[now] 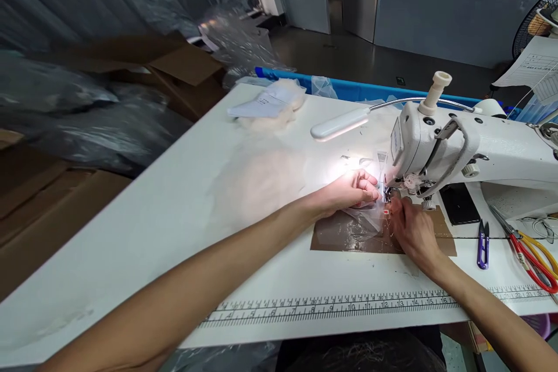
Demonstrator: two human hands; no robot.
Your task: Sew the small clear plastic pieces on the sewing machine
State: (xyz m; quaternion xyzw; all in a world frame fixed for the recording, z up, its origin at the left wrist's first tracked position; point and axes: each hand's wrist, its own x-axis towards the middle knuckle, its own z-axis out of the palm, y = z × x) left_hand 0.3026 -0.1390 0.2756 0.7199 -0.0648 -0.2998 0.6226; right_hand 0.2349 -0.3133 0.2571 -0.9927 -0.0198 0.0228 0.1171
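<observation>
A thin, see-through fabric (365, 222) lies under the needle area of a white sewing machine (418, 139). My left hand (355, 189) is closed on the fabric just left of the presser foot (386, 192), thumb and fingers pinched together. On the other side, close to the foot, my right hand (412, 226) bends its fingers down at the work. Whether the right fingers grip the fabric or only press on it is hidden. Beneath the fabric is a brown sheet (333, 236) on the table. A lamp (340, 125) lights the spot.
Purple thread snips (483, 245), red-handled scissors (529, 261) and a black phone (460, 203) lie on the right. A printed ruler strip (331, 311) runs along the table's front edge. Pale fabric with a paper (272, 99) lies at the back; cardboard boxes (187, 64) stand left.
</observation>
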